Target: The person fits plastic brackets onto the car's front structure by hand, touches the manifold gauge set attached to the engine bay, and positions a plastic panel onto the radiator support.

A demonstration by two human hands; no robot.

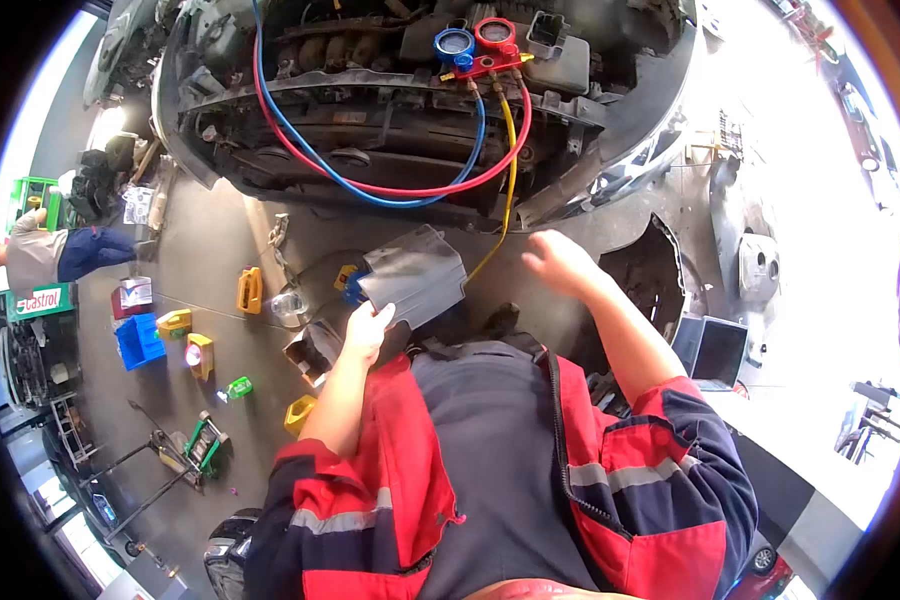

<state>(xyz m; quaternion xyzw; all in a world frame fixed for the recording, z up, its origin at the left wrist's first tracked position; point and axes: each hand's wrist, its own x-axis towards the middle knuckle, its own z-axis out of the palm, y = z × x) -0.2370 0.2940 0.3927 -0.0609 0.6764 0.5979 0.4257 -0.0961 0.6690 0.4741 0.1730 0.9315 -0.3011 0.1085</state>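
Note:
My left hand (368, 335) grips the lower left edge of a grey, boxy plastic piece (417, 280), thumb on top. The piece is tilted in front of my body, below the car's open front. To the right, my right hand (552, 262) is raised apart from it; its fingers look curled, but what they hold, if anything, is too small to make out. A gauge set (488, 62) with a blue and a red dial rests on the engine bay (370, 85). Blue and red hoses loop down from it, and a yellow hose (511, 170) runs down behind the grey piece.
Yellow bottles (250, 290), a blue crate (140, 342) and a green bottle (238, 388) are on the floor at left. A green trolley jack (202, 445) lies lower. Another person (75, 250) is at far left. A detached bumper (650, 285) and a laptop (718, 352) are at right.

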